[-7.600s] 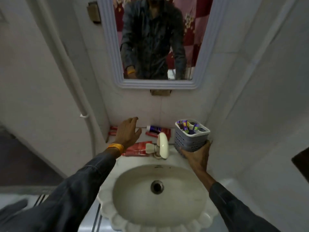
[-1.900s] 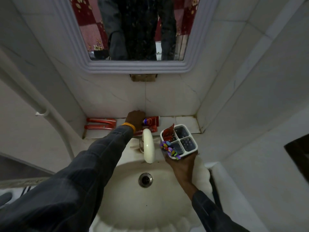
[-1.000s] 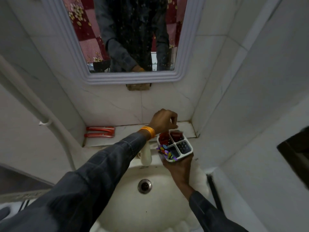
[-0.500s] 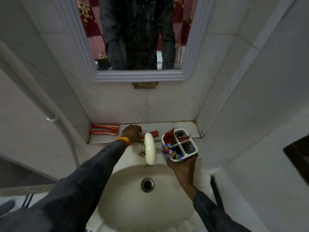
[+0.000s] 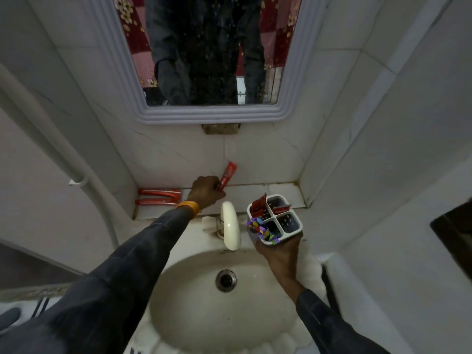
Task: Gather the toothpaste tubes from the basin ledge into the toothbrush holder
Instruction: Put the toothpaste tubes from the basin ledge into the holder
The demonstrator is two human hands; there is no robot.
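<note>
Left hand [image 5: 205,191] hides the red tube's [image 5: 228,175] lower end.

4 red toothpaste tubes: 1 in left hand [image 5: 228,176], 2 on ledge [image 5: 159,192] [image 5: 156,201], 2 in holder [image 5: 258,207] [image 5: 281,208] — so 5 total; 1 holder [image 5: 293,227] w/ 4 compartments.

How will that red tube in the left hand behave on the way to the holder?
The tube probably stays fairly stiff: it juts straight up from the left hand. It looks thin and light. Held by one end, it may wobble entering the holder.
</note>
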